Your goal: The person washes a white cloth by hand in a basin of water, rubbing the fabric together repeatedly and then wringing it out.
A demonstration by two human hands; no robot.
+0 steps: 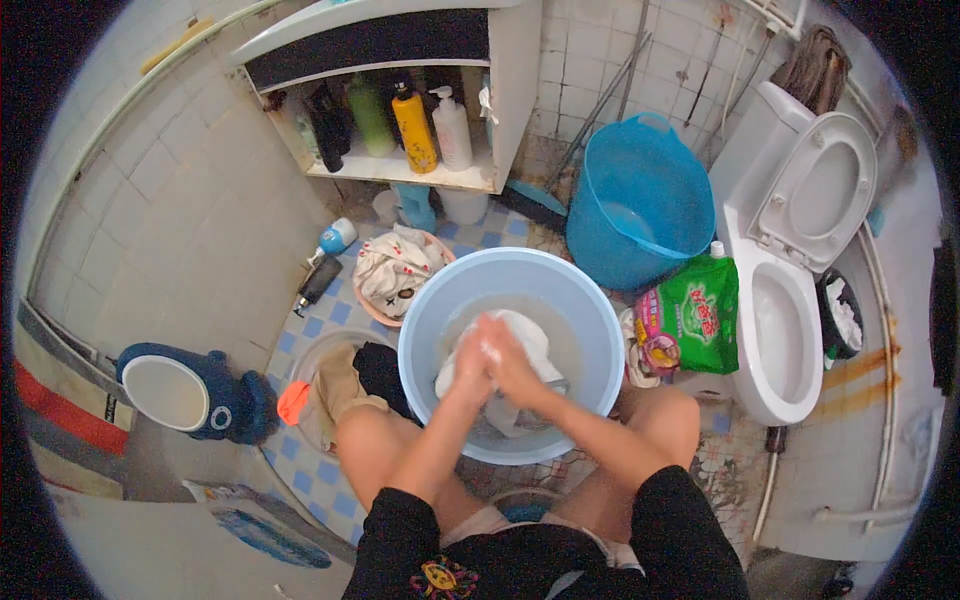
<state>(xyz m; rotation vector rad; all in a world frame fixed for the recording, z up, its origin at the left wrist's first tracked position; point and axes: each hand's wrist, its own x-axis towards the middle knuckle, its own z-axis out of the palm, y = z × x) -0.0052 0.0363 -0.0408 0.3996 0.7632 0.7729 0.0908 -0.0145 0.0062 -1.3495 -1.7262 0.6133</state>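
A person in a black top (pixel 685 530) sits low, with bare knees (pixel 665 415) by a big, round, light blue tub (pixel 600 320). The left hand (pixel 474 360) and the right hand (pixel 512 365) are pressed together over the middle of the tub. They look blurry, so I can't tell if they pinch any cloth. A white cloth (pixel 530 332) lies in the tub, right under the hands, in cloudy water (pixel 572 350).

Just left of the tub are a black cloth (pixel 380 378), a tan cloth (pixel 335 388) and something orange (pixel 293 402). A bit farther, a pink bowl (pixel 377 316) is full of white clothes (pixel 400 265) with red spots. On the right, a green bag (pixel 708 305) stands near the tub, next to a white toilet (pixel 780 395) with its seat (pixel 825 185) up. Behind the bag is a tall blue bucket (pixel 640 195). At the back, a white shelf (pixel 475 180) holds a green bottle (pixel 370 118), a yellow bottle (pixel 414 130) and a white pump bottle (pixel 452 132).
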